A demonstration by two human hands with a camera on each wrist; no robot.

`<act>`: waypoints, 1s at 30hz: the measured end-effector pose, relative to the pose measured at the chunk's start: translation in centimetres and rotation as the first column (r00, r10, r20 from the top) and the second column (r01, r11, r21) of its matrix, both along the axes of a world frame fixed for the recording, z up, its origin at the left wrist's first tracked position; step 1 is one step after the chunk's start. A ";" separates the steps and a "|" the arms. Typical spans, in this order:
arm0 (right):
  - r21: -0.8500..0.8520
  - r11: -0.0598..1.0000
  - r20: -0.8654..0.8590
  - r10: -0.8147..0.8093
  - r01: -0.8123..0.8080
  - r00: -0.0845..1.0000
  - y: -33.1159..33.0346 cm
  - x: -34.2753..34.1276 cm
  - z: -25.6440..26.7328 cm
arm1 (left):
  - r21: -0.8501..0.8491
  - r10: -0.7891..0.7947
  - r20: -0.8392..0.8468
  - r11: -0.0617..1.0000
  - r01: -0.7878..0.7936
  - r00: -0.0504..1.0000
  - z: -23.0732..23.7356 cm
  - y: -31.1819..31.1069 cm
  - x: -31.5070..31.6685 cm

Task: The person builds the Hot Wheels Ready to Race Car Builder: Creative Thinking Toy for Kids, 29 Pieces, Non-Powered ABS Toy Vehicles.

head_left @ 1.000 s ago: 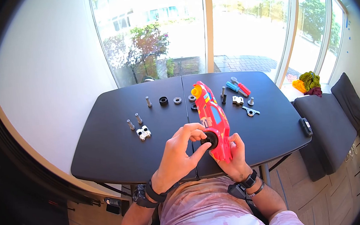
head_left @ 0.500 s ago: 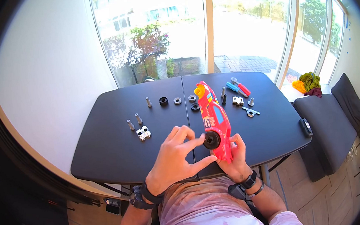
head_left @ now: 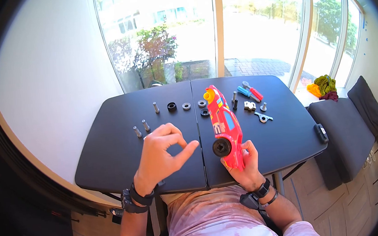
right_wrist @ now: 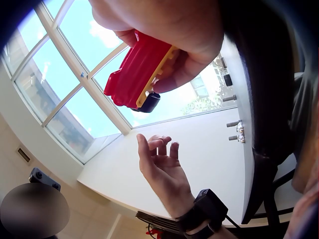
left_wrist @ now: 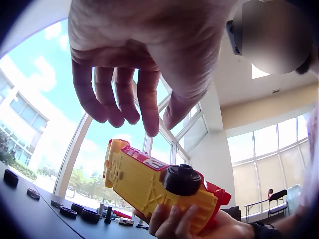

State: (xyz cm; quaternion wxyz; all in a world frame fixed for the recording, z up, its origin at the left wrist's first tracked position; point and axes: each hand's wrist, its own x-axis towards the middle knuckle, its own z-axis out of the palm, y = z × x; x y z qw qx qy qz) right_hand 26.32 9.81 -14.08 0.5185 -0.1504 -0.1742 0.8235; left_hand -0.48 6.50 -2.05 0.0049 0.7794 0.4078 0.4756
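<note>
My right hand [head_left: 246,169] grips the rear end of a red toy car [head_left: 226,117], holding it up over the table's front half. A black wheel [head_left: 221,147] sits on the car's side near that end. In the left wrist view the car's yellow underside [left_wrist: 137,181] shows, with right-hand fingertips [left_wrist: 174,219] pressed against it. My left hand [head_left: 158,153] hovers to the left of the car, fingers loosely bent and nothing between them. Partly hidden behind it is a silver block-shaped part near the table's left side.
On the black table [head_left: 108,164] stand grey bolt-like pegs [head_left: 145,125]. Black and grey rings [head_left: 186,105] lie in the middle. A blue-handled screwdriver [head_left: 248,92], a red-handled tool [head_left: 256,94], a silver block [head_left: 250,106] and a grey flat bracket [head_left: 263,117] lie at right.
My left hand has let go of the black wheel and moved away to the left. The right hand still holds the car in nearly the same place.
</note>
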 end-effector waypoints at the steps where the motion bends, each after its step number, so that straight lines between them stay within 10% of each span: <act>1: -0.002 1.000 0.001 -0.003 0.003 1.000 0.0 0.0 0.0 | -0.001 0.022 -0.019 1.000 -0.022 1.000 0.3 0.5 -0.3; 17: -0.017 0.999 0.032 0.049 -0.049 0.998 0.1 0.1 0.0 | -0.186 0.221 -0.488 0.919 -0.347 0.844 -2.5 23.8 -7.7; 30: 0.000 0.999 0.042 0.049 -0.050 0.998 0.5 0.2 -1.1 | -0.278 0.189 -0.605 0.861 -0.427 0.774 -7.3 25.7 -6.8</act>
